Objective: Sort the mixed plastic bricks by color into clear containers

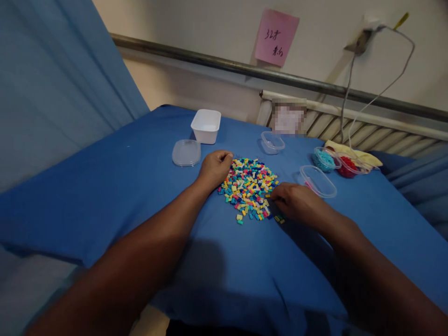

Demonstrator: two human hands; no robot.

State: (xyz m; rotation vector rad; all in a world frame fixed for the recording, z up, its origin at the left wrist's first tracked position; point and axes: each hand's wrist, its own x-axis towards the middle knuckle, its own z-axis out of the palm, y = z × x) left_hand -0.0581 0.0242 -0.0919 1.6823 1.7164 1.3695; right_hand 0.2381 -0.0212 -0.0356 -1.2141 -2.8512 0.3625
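Observation:
A heap of small bricks (249, 186) in yellow, blue, pink and white lies on the blue cloth of the table (140, 186). My left hand (215, 168) rests at the heap's left edge with its fingers curled shut; whether it holds anything is hidden. At the heap's right edge my right hand (296, 201) lies low on the cloth, fingers drawn together at the bricks. A few stray bricks (279, 219) lie just under it.
A white tub (206, 126) and a clear lid (186, 152) sit behind the left hand. Clear cups: one empty (272, 142), one oval (318, 181), one with turquoise pieces (324, 159), one with red pieces (347, 166). A pink note (276, 37) and cables (371, 98) are on the wall.

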